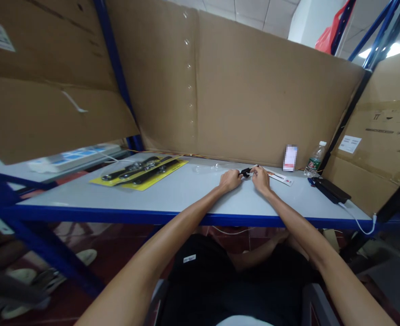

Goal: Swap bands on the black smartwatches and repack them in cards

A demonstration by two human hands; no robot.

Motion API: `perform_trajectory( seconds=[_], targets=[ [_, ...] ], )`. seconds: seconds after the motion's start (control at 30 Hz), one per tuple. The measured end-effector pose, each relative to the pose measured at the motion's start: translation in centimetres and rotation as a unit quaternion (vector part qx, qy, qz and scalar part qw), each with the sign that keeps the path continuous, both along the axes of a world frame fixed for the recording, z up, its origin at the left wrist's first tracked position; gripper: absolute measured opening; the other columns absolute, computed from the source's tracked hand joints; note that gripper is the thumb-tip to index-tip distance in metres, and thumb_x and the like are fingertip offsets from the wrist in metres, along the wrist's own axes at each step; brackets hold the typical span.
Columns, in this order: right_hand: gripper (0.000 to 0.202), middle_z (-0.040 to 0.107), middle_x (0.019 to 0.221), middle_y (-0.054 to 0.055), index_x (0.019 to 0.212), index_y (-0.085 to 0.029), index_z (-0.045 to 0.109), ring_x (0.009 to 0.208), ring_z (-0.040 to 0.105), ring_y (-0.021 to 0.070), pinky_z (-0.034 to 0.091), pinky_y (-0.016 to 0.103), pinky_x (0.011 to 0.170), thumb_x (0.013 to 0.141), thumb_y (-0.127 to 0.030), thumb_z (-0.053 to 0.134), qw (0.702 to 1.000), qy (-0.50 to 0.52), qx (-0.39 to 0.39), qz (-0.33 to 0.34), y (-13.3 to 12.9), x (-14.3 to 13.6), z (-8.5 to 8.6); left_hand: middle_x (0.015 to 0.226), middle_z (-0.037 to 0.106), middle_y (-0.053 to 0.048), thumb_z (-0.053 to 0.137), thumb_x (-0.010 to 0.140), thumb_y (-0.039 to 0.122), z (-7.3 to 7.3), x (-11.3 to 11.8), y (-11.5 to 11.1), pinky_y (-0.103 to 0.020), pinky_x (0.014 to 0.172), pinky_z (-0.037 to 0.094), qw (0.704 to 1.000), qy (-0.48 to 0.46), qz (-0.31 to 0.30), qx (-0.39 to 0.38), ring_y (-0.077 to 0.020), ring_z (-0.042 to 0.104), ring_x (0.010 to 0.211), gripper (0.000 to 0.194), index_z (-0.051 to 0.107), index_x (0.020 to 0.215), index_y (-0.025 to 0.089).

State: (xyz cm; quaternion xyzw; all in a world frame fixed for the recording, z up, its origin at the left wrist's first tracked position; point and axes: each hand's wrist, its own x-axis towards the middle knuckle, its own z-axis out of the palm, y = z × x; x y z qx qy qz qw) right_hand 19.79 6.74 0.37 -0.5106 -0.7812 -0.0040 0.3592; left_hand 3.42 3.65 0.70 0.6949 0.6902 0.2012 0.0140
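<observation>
My left hand is closed round a small black object near the back of the table; its kind is too small to make out. The fingers of my right hand are bent together at the object's right end, pinching at it. What lies between those fingertips is hidden. Just right of my right hand, a narrow white card with a dark slim item on it lies flat on the grey tabletop. Left of my left hand lies a piece of transparent plastic.
Yellow-backed packs with long black tools lie at the left. A phone leans upright at the back, beside a water bottle. A dark case and white cable are at the right. Cardboard walls the back.
</observation>
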Motion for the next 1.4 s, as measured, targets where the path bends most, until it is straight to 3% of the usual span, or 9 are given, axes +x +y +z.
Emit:
perform_trajectory(
  seconds=[0.1, 0.3, 0.5, 0.67, 0.8, 0.93, 1.1, 1.27, 1.4],
  targets=[
    [0.043, 0.071, 0.115, 0.008, 0.121, -0.020, 0.073, 0.105, 0.064, 0.0207, 0.047, 0.030, 0.093, 0.092, -0.007, 0.045, 1.000, 0.011, 0.003, 0.007, 0.07, -0.01, -0.03, 0.119, 0.076, -0.017, 0.045, 0.104, 0.041, -0.15, -0.09, 0.34, -0.033, 0.084, 0.050, 1.000, -0.011, 0.005, -0.003, -0.0288, 0.072, 0.109, 0.040, 0.077, 0.113, 0.020],
    [0.038, 0.069, 0.108, 0.007, 0.092, -0.021, 0.078, 0.098, 0.064, 0.0201, 0.047, 0.028, 0.087, 0.089, -0.005, 0.044, 0.999, -0.039, -0.005, 0.024, -0.38, 0.01, 0.19, 0.118, 0.077, -0.016, 0.047, 0.103, 0.043, -0.21, -0.07, 0.42, -0.032, 0.084, 0.050, 1.000, -0.005, 0.008, 0.001, -0.0288, 0.071, 0.111, 0.040, 0.078, 0.112, 0.020],
    [0.041, 0.069, 0.117, 0.010, 0.131, -0.020, 0.067, 0.105, 0.063, 0.0231, 0.047, 0.031, 0.091, 0.095, -0.014, 0.048, 1.000, -0.013, 0.015, 0.018, -0.16, -0.12, -0.12, 0.116, 0.077, -0.017, 0.047, 0.103, 0.044, -0.11, -0.01, 0.24, -0.033, 0.085, 0.050, 1.000, -0.012, 0.010, 0.002, -0.0296, 0.071, 0.110, 0.040, 0.078, 0.112, 0.020],
    [0.036, 0.067, 0.115, 0.008, 0.107, -0.022, 0.077, 0.104, 0.063, 0.0213, 0.047, 0.029, 0.091, 0.091, -0.008, 0.047, 0.998, -0.041, 0.004, 0.047, -0.15, -0.16, -0.25, 0.117, 0.077, -0.016, 0.047, 0.103, 0.044, -0.06, -0.02, 0.14, -0.033, 0.086, 0.050, 1.000, -0.009, 0.007, 0.002, -0.0285, 0.071, 0.111, 0.040, 0.078, 0.112, 0.020],
    [0.043, 0.068, 0.116, 0.010, 0.123, -0.020, 0.073, 0.104, 0.062, 0.0222, 0.047, 0.030, 0.092, 0.092, -0.008, 0.046, 0.999, -0.022, 0.011, 0.039, 0.00, -0.20, -0.18, 0.116, 0.077, -0.017, 0.047, 0.103, 0.044, -0.07, -0.03, 0.10, -0.034, 0.086, 0.050, 1.000, -0.009, 0.007, 0.003, -0.0299, 0.071, 0.111, 0.040, 0.078, 0.113, 0.020],
    [0.038, 0.068, 0.110, 0.008, 0.097, -0.020, 0.078, 0.100, 0.063, 0.0202, 0.047, 0.028, 0.090, 0.089, -0.005, 0.044, 0.998, -0.020, -0.005, 0.056, 0.32, -0.23, -0.21, 0.118, 0.076, -0.017, 0.047, 0.103, 0.043, -0.12, -0.05, 0.12, -0.034, 0.086, 0.050, 1.000, -0.006, 0.005, 0.000, -0.0296, 0.071, 0.111, 0.040, 0.078, 0.114, 0.020],
    [0.044, 0.070, 0.116, 0.010, 0.123, -0.019, 0.073, 0.107, 0.062, 0.0220, 0.046, 0.030, 0.093, 0.092, -0.006, 0.043, 0.999, 0.001, 0.013, 0.035, 0.33, -0.24, -0.21, 0.118, 0.076, -0.017, 0.047, 0.103, 0.042, -0.15, -0.01, 0.18, -0.034, 0.086, 0.051, 1.000, -0.008, 0.010, 0.000, -0.0295, 0.071, 0.111, 0.038, 0.077, 0.113, 0.020],
    [0.037, 0.069, 0.109, 0.008, 0.090, -0.020, 0.079, 0.100, 0.064, 0.0205, 0.047, 0.029, 0.092, 0.089, -0.006, 0.045, 0.999, -0.019, -0.001, 0.041, 0.15, -0.21, -0.20, 0.118, 0.076, -0.017, 0.048, 0.103, 0.040, 0.08, 0.08, -0.10, -0.034, 0.085, 0.051, 1.000, -0.003, 0.007, 0.003, -0.0298, 0.071, 0.111, 0.038, 0.077, 0.112, 0.019],
    [0.046, 0.069, 0.120, 0.011, 0.122, -0.018, 0.074, 0.107, 0.063, 0.0225, 0.047, 0.031, 0.095, 0.089, -0.005, 0.045, 1.000, 0.013, 0.017, 0.014, 0.36, -0.20, -0.27, 0.118, 0.077, -0.016, 0.047, 0.103, 0.042, 0.32, 0.18, -0.31, -0.032, 0.086, 0.051, 1.000, -0.011, 0.014, -0.004, -0.0282, 0.071, 0.111, 0.039, 0.077, 0.114, 0.019]
  ],
)
